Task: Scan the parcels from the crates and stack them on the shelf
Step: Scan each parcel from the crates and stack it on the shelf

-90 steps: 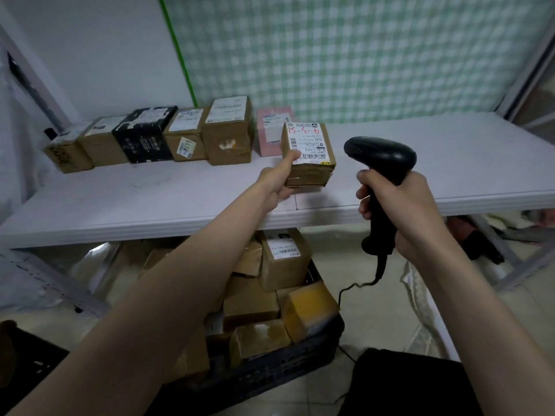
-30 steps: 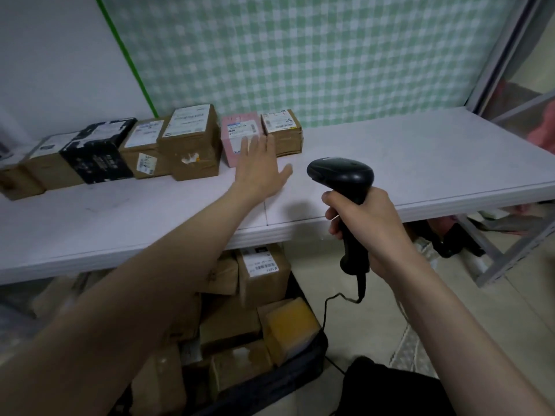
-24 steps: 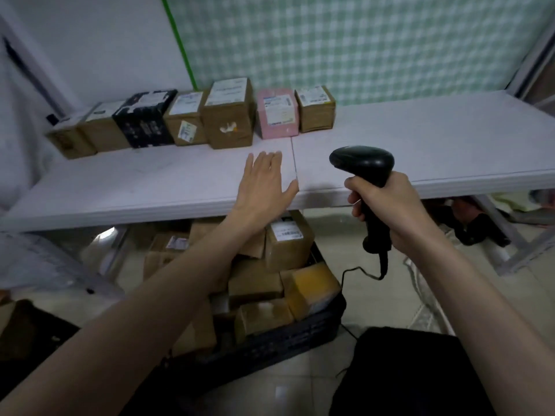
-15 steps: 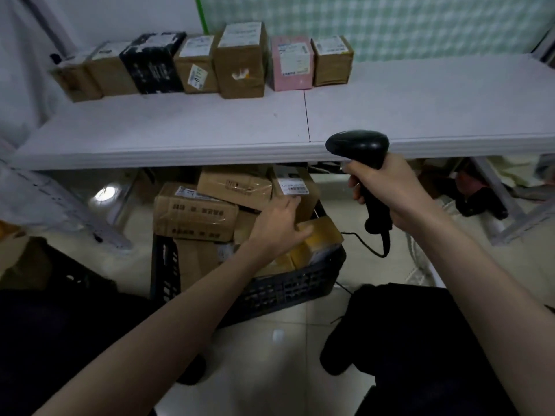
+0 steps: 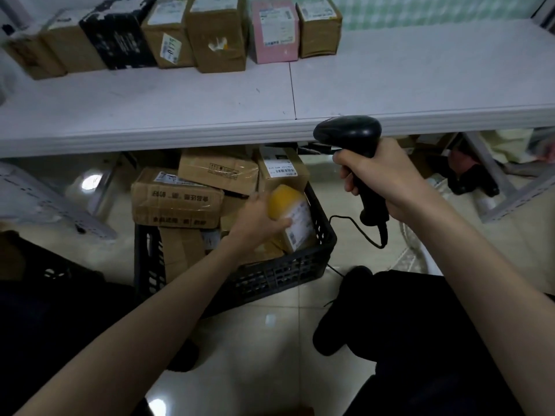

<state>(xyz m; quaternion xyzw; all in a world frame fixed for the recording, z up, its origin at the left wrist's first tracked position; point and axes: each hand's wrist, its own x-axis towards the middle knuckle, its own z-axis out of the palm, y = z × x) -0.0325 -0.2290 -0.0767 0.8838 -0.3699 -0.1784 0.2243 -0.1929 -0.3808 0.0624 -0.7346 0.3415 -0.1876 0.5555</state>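
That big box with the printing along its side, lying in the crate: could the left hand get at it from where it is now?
Probably yes. The big box lies uncovered on top in the crate, just beside the left hand. But that hand grips the yellow parcel and would have to put it down first.

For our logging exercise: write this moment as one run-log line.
phase: pick | left hand: grips yellow parcel in black crate | right hand: holds scanner | shelf: seven parcels
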